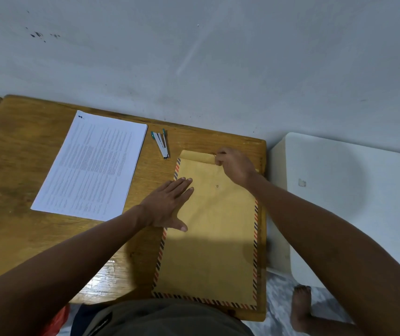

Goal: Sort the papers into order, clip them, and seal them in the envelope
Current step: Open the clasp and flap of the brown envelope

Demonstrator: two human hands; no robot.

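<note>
- Step: opening envelope (213,229), flat at desk (24,166) right edge
- Left hand (167,204) spread, pressing it; right hand (234,166) pinching flap (195,157)
- Papers (92,163) lie left, not inserted; next: lift flap fully

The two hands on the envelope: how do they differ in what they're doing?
The left hand lies flat with straight fingers, pressing the envelope down near its left edge; the right hand is curled, pinching at the flap at the far end. The left sits nearer the person, the right farther. Both touch the same envelope.
</note>
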